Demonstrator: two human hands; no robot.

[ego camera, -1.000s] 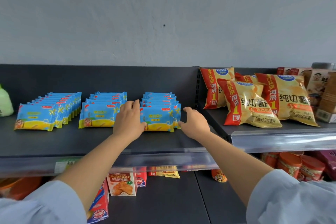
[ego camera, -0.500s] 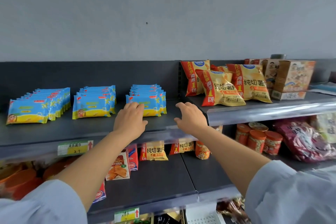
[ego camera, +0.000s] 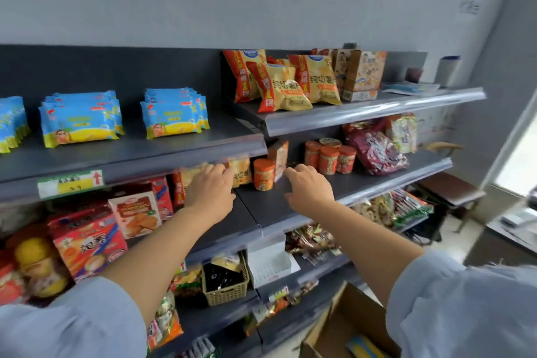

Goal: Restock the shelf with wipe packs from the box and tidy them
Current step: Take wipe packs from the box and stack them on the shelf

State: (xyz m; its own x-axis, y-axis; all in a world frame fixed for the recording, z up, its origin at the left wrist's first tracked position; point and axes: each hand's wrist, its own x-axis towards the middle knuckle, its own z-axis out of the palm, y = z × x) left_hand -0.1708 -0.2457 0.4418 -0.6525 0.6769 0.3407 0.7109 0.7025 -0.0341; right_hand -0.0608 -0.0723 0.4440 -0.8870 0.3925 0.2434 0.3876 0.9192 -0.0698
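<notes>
1. Hands: left hand (ego camera: 212,186) and right hand (ego camera: 309,187), both bare, with pale blue sleeves pushed up. The fingers of each are loosely extended and slightly spread, holding nothing. A second ago they flanked the right row of packs. Both have since dropped below the front lip of the dark grey metal top shelf (ego camera: 130,161).
2. Stock: blue-and-yellow soft plastic wipe packs stand on the top shelf in three rows running front to back.
   - right row (ego camera: 174,118)
   - middle row (ego camera: 81,122)
   - left row (ego camera: 11,125), cut off by the frame edge
   - All three rows stand as before, and neither hand now touches any of them.
3. Source: an open brown cardboard box (ego camera: 343,320) sits well below the top shelf and to its right. It has come into view as the head turned down and rightward. A blue-and-yellow item (ego camera: 364,346) lies inside, probably another wipe pack, but too little of it shows to be sure.
4. Assessment: the squaring of the right row looks finished. The withdrawal suggests a return to the box for more stock. Bare shelf surface remains in front of each row to take further packs.
</notes>
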